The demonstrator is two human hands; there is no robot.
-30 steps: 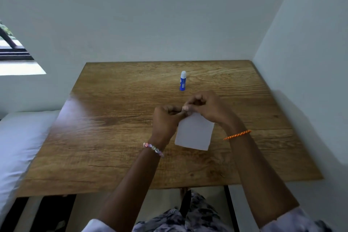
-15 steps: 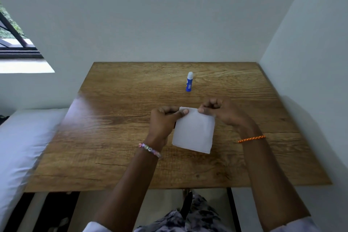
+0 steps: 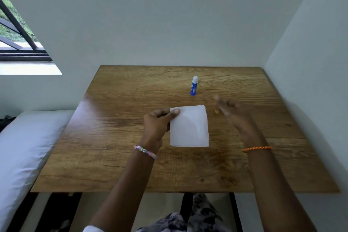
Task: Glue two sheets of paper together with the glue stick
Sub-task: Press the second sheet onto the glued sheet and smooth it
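Head view shows me my left hand (image 3: 158, 124) pinching the top left corner of the white paper (image 3: 189, 128) near the middle of the wooden table (image 3: 113, 137), while my right hand (image 3: 230, 113) hovers blurred and open to the paper's right, holding nothing. Capped and upright, the glue stick (image 3: 194, 85) stands just beyond the paper. I judge a hasty reach could knock it over, and I cannot tell whether two sheets lie stacked, so they may slip out of line.

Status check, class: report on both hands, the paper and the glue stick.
Left hand pinches paper at its far left corner. Right hand open, blurred, off paper. Glue stick upright, capped, untouched. Nothing in the way.
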